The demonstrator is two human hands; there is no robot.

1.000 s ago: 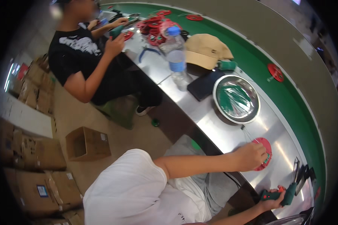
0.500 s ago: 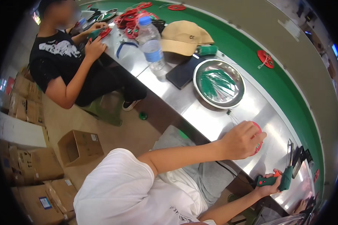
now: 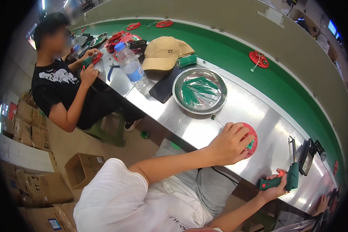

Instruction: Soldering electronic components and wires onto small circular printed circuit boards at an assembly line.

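My left hand (image 3: pixel 229 144) curls its fingers over a round red plastic disc (image 3: pixel 251 132) on the metal table. A small green circuit board (image 3: pixel 250 144) shows in the disc beside my fingertips; the thumb is hidden. Thin pale wires run from near this hand to a tiny green board (image 3: pixel 213 117). In my right hand (image 3: pixel 275 187) is a green pistol-shaped soldering gun (image 3: pixel 293 176) with an orange trigger, its slim metal front end pointing away from me. Beyond my left hand stands a round steel dish (image 3: pixel 177 101) holding green wires (image 3: pixel 199 89).
Left of the dish lie a black phone (image 3: pixel 164 89), a water bottle (image 3: pixel 130 66) and a tan cap (image 3: pixel 160 54). A black stand (image 3: pixel 307 156) is by the soldering gun. Red discs (image 3: pixel 258 59) rest along the green strip. At left, a co-worker (image 3: pixel 63 87) handles another disc.
The head view has shifted, so the table's things appear farther left. My left hand now uncovers more of the red disc and its board. The right hand keeps hold of the soldering gun.
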